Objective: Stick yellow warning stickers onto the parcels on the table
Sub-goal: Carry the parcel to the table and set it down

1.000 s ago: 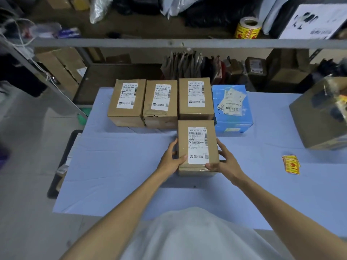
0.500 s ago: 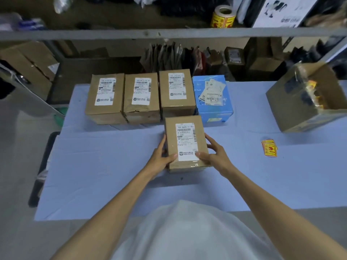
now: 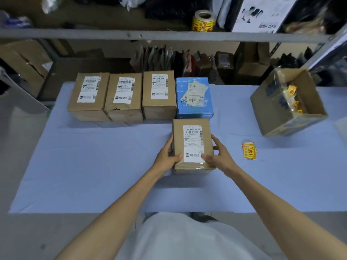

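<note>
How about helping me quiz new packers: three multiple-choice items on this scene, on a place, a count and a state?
1. Where does the stack of yellow warning stickers lie?
A. on the shelf
B. on the table, right of the held brown parcel
C. on the floor

2. How many brown parcels stand in the back row left of the blue parcel?
A. one
B. three
C. five

3. What are the left hand and right hand doing?
A. peeling a sticker
B. resting flat on the table
C. gripping the held brown parcel by its sides

Answers: 1 B, they lie on the table beside that parcel; 2 B, three labelled boxes stand side by side; 3 C, fingers curl round both its sides.
</note>
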Demonstrator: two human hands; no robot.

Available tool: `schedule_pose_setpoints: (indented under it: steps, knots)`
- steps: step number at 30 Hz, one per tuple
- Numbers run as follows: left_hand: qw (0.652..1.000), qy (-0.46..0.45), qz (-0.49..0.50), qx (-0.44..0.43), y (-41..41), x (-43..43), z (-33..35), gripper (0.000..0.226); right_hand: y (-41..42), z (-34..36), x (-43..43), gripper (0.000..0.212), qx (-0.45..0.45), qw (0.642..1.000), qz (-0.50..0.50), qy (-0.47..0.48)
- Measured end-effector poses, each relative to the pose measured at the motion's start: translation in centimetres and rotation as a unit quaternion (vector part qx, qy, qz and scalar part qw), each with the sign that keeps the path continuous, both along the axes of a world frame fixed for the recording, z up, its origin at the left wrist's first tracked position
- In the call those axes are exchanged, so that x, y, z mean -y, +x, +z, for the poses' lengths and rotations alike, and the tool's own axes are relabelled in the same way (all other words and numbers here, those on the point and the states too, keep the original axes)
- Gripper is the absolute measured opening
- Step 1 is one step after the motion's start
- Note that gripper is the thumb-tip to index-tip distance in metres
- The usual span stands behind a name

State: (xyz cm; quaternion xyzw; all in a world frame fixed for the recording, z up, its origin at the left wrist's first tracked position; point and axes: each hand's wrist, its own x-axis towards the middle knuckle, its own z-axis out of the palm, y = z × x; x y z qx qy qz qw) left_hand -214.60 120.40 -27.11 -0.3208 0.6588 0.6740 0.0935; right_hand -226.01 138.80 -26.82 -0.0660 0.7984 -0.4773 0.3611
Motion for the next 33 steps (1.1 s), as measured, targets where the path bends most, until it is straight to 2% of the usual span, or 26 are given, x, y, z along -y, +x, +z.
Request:
schedule_pose_setpoints:
  steps: [7,13,17,25,33]
  knots:
    - [0.997,-0.046,0.064,0.016,-1.6,-4.4,0.3,0.08,-1.2,0.3,-3.2,0.081,-0.013,0.999,0.042,-0.015]
    - [0.992,-0.074,0.097,0.023,-2.2,-5.5,0.1,0.076,-0.1,-0.4,-3.7,0.078,-0.016,0.998,-0.029,-0.052]
    - [0.993,-0.083,0.087,0.005,-1.8,-5.6,-0.1,0.074,0.6,-1.3,-3.7,0.077,-0.054,0.998,-0.013,-0.029]
    - [0.993,-0.059,0.105,0.001,-1.1,-5.9,0.2,0.074,0.2,-1.3,-3.6,0.08,-0.058,0.998,0.014,0.004]
    - [0.994,-0.043,0.097,-0.013,-1.0,-5.5,0.1,0.074,-0.2,-0.6,-4.3,0.072,-0.042,0.997,0.024,-0.061]
